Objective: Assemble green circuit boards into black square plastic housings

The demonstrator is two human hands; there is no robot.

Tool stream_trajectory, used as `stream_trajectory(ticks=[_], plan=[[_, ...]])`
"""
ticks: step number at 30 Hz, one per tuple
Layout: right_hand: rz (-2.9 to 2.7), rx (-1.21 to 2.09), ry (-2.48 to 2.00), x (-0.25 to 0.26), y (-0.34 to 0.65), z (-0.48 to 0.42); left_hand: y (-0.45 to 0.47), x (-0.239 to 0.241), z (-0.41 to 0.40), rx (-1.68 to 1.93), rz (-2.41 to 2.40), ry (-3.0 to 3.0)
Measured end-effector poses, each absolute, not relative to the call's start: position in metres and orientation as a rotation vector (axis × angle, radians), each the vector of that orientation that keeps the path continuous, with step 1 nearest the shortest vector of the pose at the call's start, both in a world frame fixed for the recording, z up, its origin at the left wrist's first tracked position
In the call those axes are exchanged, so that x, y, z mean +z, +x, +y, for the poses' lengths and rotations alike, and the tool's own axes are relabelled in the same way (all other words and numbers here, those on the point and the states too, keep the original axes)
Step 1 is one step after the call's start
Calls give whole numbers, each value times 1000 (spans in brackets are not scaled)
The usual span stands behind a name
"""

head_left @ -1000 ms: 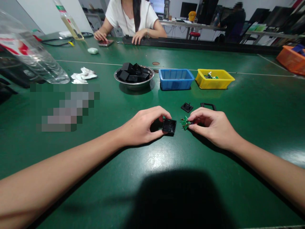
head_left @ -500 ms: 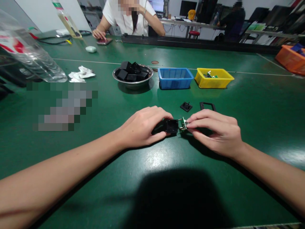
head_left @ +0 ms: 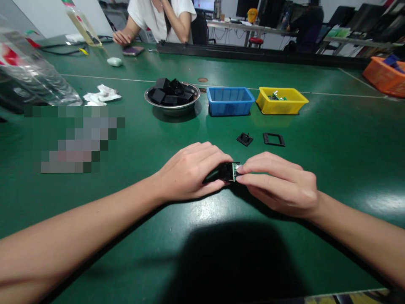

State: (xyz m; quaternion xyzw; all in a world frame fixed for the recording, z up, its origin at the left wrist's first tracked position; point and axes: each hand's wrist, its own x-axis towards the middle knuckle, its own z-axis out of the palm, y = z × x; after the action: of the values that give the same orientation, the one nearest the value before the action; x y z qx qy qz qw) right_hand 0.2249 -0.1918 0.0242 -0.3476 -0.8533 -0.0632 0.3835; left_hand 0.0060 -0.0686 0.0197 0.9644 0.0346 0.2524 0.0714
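My left hand [head_left: 190, 171] grips a small black plastic housing [head_left: 225, 172] on the green table [head_left: 202, 236], fingers curled round it. My right hand [head_left: 278, 183] pinches a small green circuit board [head_left: 234, 170] with thumb and forefinger. The board stands against the housing's open right side, and only its edge shows between the fingertips. Just beyond my hands lie a small black cap piece [head_left: 244, 139] and a black rectangular frame [head_left: 274, 139], both loose on the table.
A metal bowl [head_left: 172, 104] of black housings, a blue bin [head_left: 230, 101] and a yellow bin [head_left: 281, 100] with green boards stand in a row. Crumpled tissue [head_left: 100, 93] and a plastic bottle [head_left: 34, 71] lie left. A person in white [head_left: 158, 17] sits opposite; an orange crate [head_left: 384, 76] is far right.
My right hand has carried the green board leftwards from beside the housing up against it. My left hand has kept hold of the housing. The view has tilted slightly down.
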Motion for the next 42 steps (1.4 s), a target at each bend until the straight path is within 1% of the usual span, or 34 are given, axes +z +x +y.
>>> stream_trajectory(ticks=[9,18,26,42], plan=[[-2205,-197,-820,20,222,-188,7,20,-70,820,36,2953],[-2232,-269,-866,20,221,-188,8,19,-70,833,33,2960],[-2206,-240,-873,22,221,-187,8,20,-70,787,32,2946],[-2206,-250,-869,23,223,-185,8,20,-71,826,-1,2910]])
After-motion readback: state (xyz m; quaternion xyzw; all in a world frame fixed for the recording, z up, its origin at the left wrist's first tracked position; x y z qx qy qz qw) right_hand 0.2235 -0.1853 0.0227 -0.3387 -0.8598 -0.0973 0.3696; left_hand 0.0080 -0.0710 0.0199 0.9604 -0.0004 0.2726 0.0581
